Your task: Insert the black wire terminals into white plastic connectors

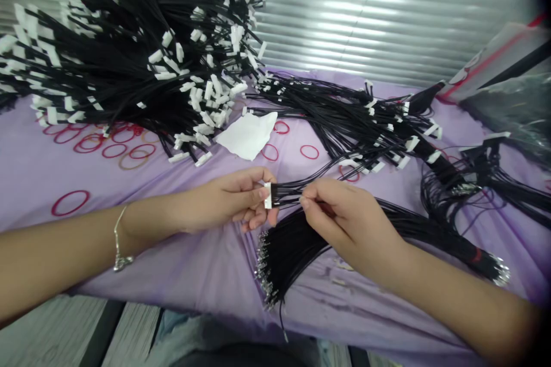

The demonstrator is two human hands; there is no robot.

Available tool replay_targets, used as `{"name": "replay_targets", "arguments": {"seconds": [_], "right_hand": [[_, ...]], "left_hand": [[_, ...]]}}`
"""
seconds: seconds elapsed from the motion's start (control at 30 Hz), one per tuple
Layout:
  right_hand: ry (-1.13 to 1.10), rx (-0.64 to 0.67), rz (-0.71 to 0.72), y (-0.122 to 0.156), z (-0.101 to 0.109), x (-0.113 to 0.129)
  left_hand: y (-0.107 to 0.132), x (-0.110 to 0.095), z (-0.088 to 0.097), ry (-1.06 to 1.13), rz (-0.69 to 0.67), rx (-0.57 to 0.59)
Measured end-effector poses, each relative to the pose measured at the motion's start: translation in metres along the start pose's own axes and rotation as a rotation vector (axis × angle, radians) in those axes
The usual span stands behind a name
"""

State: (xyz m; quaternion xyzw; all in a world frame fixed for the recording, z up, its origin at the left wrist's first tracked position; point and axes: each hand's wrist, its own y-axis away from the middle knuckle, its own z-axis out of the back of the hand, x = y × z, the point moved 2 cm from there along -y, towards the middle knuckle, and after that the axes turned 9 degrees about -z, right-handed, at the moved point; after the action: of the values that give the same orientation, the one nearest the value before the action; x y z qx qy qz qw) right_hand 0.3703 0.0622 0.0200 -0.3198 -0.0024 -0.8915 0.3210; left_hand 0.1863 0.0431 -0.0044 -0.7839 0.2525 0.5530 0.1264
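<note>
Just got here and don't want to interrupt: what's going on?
A person's left hand pinches a white connector with black wires running from it. The right hand is at those wires, close beside the connector; whether it grips one is unclear. Below lies a wire bundle with metal-tipped ends; a pile of connector-ended wires sits at the back left.

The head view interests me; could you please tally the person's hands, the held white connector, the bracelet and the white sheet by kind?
Left hand and right hand: 2
Held white connector: 1
Bracelet: 1
White sheet: 1
Total: 5
</note>
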Motion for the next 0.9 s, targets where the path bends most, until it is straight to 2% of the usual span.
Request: {"name": "replay_targets", "arguments": {"seconds": [0.3,0.4,0.53,0.9], "right_hand": [[0.005,-0.005,-0.058,0.0,-0.0022,0.0],[0.034,-0.039,-0.027,0.0005,-0.0022,0.0007],[0.035,-0.005,0.029,-0.0005,-0.004,0.0008],[0.061,0.036,0.047,0.0013,-0.0057,-0.0019]], "left_hand": [[0.0005,0.0,0.0005,-0.024,-0.011,0.032],[0.0,0.0002,0.0003,-0.022,-0.012,0.034],[-0.0003,0.0013,0.0012,0.002,-0.01,0.007],[-0.0007,0.0002,0.0011,0.04,-0.006,0.015]]}}
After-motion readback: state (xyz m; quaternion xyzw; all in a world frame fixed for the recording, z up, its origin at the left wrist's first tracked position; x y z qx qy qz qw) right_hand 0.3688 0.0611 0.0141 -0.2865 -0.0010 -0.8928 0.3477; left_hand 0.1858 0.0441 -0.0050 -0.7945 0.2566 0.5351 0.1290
